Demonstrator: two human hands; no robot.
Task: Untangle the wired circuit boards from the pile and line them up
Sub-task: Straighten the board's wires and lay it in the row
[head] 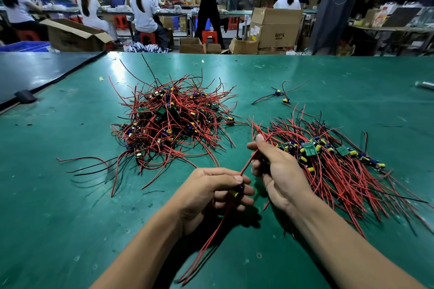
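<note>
A tangled pile [171,119] of small circuit boards with red and black wires lies at the middle of the green table [70,195]. To its right, a row of boards [328,155] lies lined up, wires fanning toward me. My left hand [211,192] grips one small board [236,191] with yellow and blue parts; its red wires trail down toward me. One red wire runs up from it to my right hand [274,166], which pinches that wire just left of the lined-up row.
Two loose wired boards [281,97] lie apart behind the row. A dark mat [35,73] covers the table's far left. A pale object [425,84] lies at the right edge. Beyond the table stand cardboard boxes [274,28], red stools and several seated workers.
</note>
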